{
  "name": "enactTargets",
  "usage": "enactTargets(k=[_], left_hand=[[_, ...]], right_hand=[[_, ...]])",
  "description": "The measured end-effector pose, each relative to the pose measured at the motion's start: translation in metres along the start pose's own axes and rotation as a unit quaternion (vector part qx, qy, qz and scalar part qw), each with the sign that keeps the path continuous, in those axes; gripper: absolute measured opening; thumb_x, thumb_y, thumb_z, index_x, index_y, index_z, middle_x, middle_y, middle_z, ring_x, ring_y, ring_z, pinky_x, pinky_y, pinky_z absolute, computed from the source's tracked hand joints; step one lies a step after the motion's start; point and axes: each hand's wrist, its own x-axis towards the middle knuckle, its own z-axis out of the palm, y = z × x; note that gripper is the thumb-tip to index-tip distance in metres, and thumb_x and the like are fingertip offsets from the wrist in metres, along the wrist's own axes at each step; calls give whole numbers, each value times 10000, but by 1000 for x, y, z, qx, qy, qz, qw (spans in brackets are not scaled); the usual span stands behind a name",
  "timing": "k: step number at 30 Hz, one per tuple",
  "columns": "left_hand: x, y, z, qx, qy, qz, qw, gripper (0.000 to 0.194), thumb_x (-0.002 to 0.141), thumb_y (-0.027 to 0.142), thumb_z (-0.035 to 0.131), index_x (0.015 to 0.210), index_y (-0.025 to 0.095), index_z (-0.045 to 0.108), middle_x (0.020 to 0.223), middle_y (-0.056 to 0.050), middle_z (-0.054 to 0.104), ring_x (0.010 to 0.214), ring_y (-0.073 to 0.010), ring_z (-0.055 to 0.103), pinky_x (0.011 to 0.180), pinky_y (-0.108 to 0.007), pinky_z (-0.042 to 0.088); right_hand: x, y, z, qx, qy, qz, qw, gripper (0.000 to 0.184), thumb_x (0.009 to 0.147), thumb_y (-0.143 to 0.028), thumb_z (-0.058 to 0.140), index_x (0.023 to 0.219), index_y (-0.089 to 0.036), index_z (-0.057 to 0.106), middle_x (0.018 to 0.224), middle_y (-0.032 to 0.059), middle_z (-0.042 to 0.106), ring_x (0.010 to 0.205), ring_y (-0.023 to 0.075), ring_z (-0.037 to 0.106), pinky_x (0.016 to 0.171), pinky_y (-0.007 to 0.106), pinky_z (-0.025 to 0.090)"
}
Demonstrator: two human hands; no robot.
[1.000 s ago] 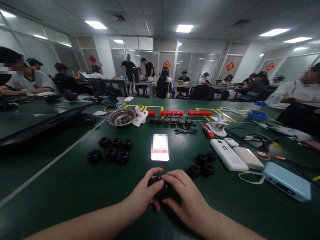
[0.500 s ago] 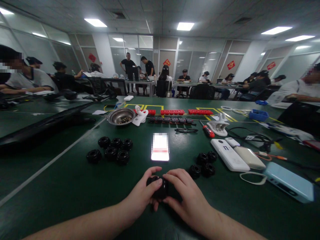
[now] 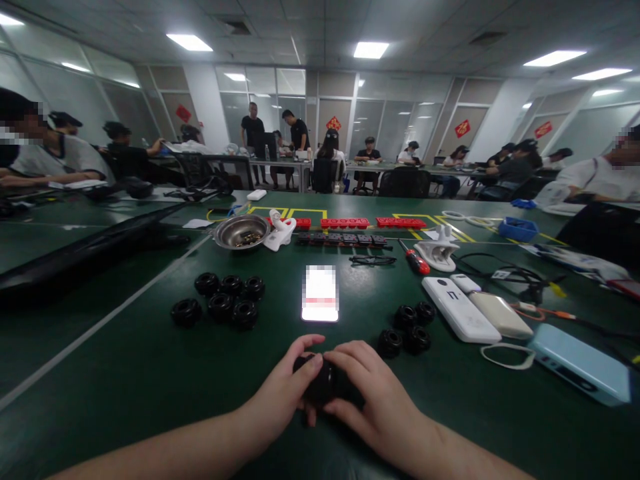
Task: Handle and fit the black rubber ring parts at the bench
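Observation:
Between my two hands is a black round part (image 3: 323, 385), glossy and wheel-like, mostly covered by fingers. My left hand (image 3: 286, 381) grips it from the left, thumb across the top and fingers beneath. From the right, my right hand (image 3: 369, 379) curls its fingertips and thumb against the same part. Several similar black round parts (image 3: 221, 305) with central holes sit to the left, and a smaller cluster of black round parts (image 3: 417, 339) stands right of my hands. Just beyond my hands lies a phone (image 3: 320, 315) with a lit screen.
A metal bowl (image 3: 242, 233) of small brass-coloured pieces stands back left. Red trays (image 3: 345, 223) and a black strip (image 3: 343, 241) line the back. A screwdriver (image 3: 417, 261), white power bank (image 3: 460, 312) and blue device (image 3: 580, 363) lie right. People sit at other tables.
My right hand's fingers have shifted slightly on the black round part, which seems turned a little. The other things stay put, apart from a slight camera shift.

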Motion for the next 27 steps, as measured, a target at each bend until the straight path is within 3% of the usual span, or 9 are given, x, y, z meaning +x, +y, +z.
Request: enactTargets(k=[2,5,8,11,15,18,22,25,27], left_hand=[[1,-1,-1,10,7,-5,1000,450,691,396,490,1073,224,327,790,-9,446,463,-87,482,362,-206,341],[-2,-2,-3,-14,-5,18,1000,454,677,302,521,1084,239,331,888,-29,449,637,-133,537,461,-227,402],[-7,-2,-5,-24,-27,47,998,527,625,219,579,1093,247,338,960,-33,425,816,-179,521,605,-274,443],[-7,0,-5,-39,-38,41,998,540,619,237,599,1092,246,340,991,-41,409,873,-201,511,644,-300,453],[-2,0,-3,-21,-27,3,999,416,712,394,486,1068,230,347,877,-37,455,585,-134,557,464,-260,431],[0,-2,-4,4,-18,-5,1000,386,711,392,481,1041,220,380,820,-23,457,462,-89,501,375,-213,359],[-3,-2,-5,-30,-34,24,999,423,661,278,537,1054,242,385,905,-33,450,714,-160,533,491,-229,404],[-6,1,-5,-47,-27,29,998,494,606,219,560,1061,246,371,943,-32,430,842,-196,501,599,-272,430],[-6,3,-3,-52,-20,25,998,475,619,239,555,1055,239,367,951,-36,425,854,-197,498,623,-286,432]], right_hand=[[-1,0,0,-2,-4,4,1000,415,716,-185,589,1104,-200,441,1058,54,475,959,181,437,836,321,380],[0,1,1,-3,1,30,1000,473,672,-273,642,1091,-185,439,1045,60,479,946,200,441,821,350,383],[0,3,0,-1,7,51,999,365,698,-338,614,995,-165,488,944,60,514,866,203,465,756,357,401],[0,3,0,6,8,36,999,314,721,-287,601,997,-180,498,936,53,516,866,195,463,754,342,400],[-1,-1,0,17,5,4,1000,425,699,-160,612,1089,-203,449,1029,52,483,942,184,438,812,318,382],[-1,-1,1,8,3,4,1000,429,699,-183,609,1092,-204,439,1049,58,472,962,194,429,833,335,369],[1,3,2,-7,18,36,999,431,658,-363,643,1007,-179,469,980,68,500,896,222,451,779,376,386],[0,5,2,-11,16,36,999,348,685,-338,626,961,-172,494,927,63,515,858,213,460,757,369,392],[-1,4,2,-10,14,15,1000,368,702,-273,618,1030,-184,478,968,62,501,891,206,449,784,357,385]])
